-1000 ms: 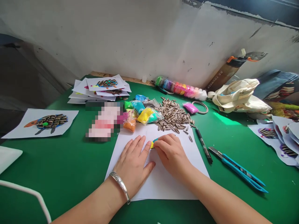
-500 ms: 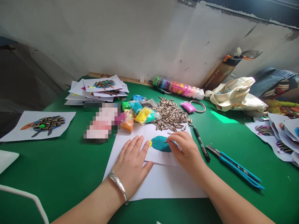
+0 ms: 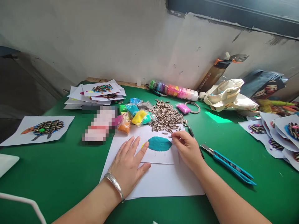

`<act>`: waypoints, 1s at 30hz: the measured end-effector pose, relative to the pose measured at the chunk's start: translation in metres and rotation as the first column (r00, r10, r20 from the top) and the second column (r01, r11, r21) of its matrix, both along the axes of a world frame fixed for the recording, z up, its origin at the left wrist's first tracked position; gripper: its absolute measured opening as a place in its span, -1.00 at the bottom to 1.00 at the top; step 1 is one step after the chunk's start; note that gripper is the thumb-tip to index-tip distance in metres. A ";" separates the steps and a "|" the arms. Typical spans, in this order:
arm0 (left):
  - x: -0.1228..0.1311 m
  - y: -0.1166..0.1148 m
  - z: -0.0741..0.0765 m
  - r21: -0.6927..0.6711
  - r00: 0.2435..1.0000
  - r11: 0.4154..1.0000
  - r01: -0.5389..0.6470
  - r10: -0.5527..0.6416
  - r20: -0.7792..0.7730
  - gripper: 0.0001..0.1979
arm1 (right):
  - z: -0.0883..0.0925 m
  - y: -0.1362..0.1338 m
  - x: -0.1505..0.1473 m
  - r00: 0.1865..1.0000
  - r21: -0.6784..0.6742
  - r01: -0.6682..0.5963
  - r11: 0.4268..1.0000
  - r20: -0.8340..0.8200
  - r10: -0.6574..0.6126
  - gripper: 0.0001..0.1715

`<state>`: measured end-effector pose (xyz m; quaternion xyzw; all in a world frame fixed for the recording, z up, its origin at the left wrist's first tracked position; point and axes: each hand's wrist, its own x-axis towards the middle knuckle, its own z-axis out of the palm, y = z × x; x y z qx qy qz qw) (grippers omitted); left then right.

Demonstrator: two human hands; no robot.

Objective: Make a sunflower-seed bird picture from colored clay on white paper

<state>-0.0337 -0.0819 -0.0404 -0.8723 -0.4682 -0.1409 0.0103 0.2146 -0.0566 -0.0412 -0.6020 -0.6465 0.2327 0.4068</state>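
A teal clay oval (image 3: 158,143) with a yellow clay tip (image 3: 142,145) lies on a small white paper sheet (image 3: 161,158), which rests on a larger white sheet (image 3: 168,183). My left hand (image 3: 127,165) lies flat on the paper beside the oval, fingers apart, holding nothing, with a silver bangle (image 3: 114,185) on its wrist. My right hand (image 3: 187,149) sits at the oval's right end. Its fingertips pinch a thin sunflower seed (image 3: 170,137), partly hidden by them. A heap of striped sunflower seeds (image 3: 165,116) lies just beyond the paper.
Bags of coloured clay (image 3: 137,116) lie left of the seeds. Seed-decorated pictures (image 3: 43,129) and paper stacks (image 3: 95,95) lie left on the green table mat (image 3: 58,174). A blue craft knife (image 3: 227,165) lies right; more pictures (image 3: 273,137) and a cloth bag (image 3: 227,96) lie beyond.
My right hand has moved off the clay to its right end, uncovering the teal oval, and now pinches a seed. My left hand stays flat. The whole view has shifted slightly.
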 end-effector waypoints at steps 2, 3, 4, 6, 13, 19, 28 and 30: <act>0.000 -0.001 0.002 0.006 1.000 1.000 -0.005 0.005 -0.007 -0.44 | -0.001 0.002 0.001 1.000 -0.022 0.007 1.000 0.001 -0.007 -0.85; 0.000 -0.002 0.003 0.009 1.000 1.000 -0.007 0.007 -0.008 -0.45 | -0.002 0.002 0.001 1.000 -0.027 0.005 1.000 0.006 -0.004 -0.85; 0.001 -0.003 0.006 0.014 1.000 1.000 -0.006 0.007 -0.010 -0.45 | -0.002 0.003 0.001 1.000 -0.030 -0.001 1.000 0.012 0.002 -0.85; 0.003 -0.003 0.012 0.021 1.000 1.000 0.001 -0.001 -0.019 -0.47 | -0.003 0.004 0.001 1.000 -0.028 -0.018 0.999 0.021 0.018 -0.84; 0.025 0.012 0.015 -0.059 0.999 0.998 0.036 -0.038 -0.039 -0.41 | -0.007 0.006 0.002 0.998 0.008 -0.058 0.998 0.020 0.058 -0.85; 0.026 0.018 -0.001 -0.084 0.998 0.996 0.044 -0.046 -0.030 -0.42 | -0.007 0.007 0.003 0.997 0.015 -0.070 0.997 0.034 0.070 -0.85; 0.021 0.020 -0.005 -0.100 1.000 0.995 0.023 -0.024 -0.004 -0.38 | -0.005 0.007 0.003 0.997 0.014 -0.064 0.998 0.037 0.063 -0.84; 0.022 0.020 -0.005 -0.105 1.000 0.994 0.019 -0.019 0.004 -0.39 | -0.006 0.007 0.003 0.998 0.014 -0.060 0.998 0.038 0.059 -0.85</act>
